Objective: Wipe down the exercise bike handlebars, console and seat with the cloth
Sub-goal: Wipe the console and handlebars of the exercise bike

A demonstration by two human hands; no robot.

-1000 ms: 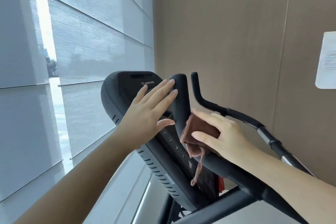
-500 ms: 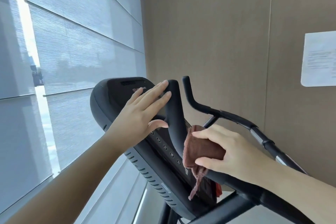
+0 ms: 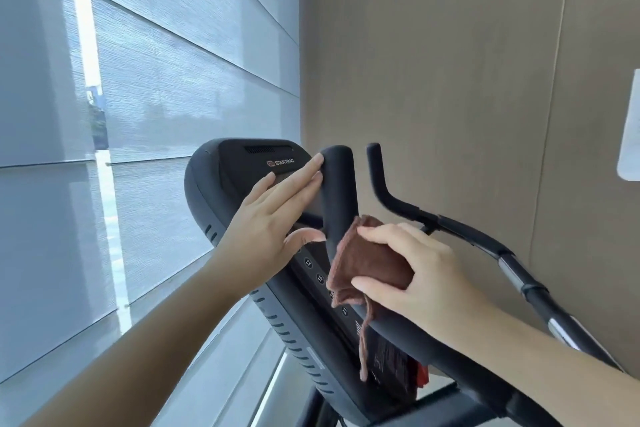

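1. Blind [image 3: 156, 80]: covers the window at far left, clear of the work.
2. Console [image 3: 221, 191]: black housing, tilted, with its face toward the person.
3. Left hand [image 3: 266, 229]: flat over the console face, fingers straight and close together. The fingertips touch the left side of the bar's upright end. It grips nothing.
4. Bar [image 3: 337, 191]: the near handlebar. Its long axis rises from lower right, bends at the console and ends in an upright tip.
5. Cloth [image 3: 367, 263]: brown, folded, wrapped on the bar just below the bend. One corner hangs down across the console buttons.
6. Right hand [image 3: 422, 281]: fingers above and thumb below, clamped on the cloth and pressing it to the bar.
7. Judgement: the upright section lies directly above the cloth, so the next stroke probably runs up along the axis. The right hand is the nearer one.
8. Far bar [image 3: 398, 204]: untouched, behind the right hand.
9. Seat: not in view.
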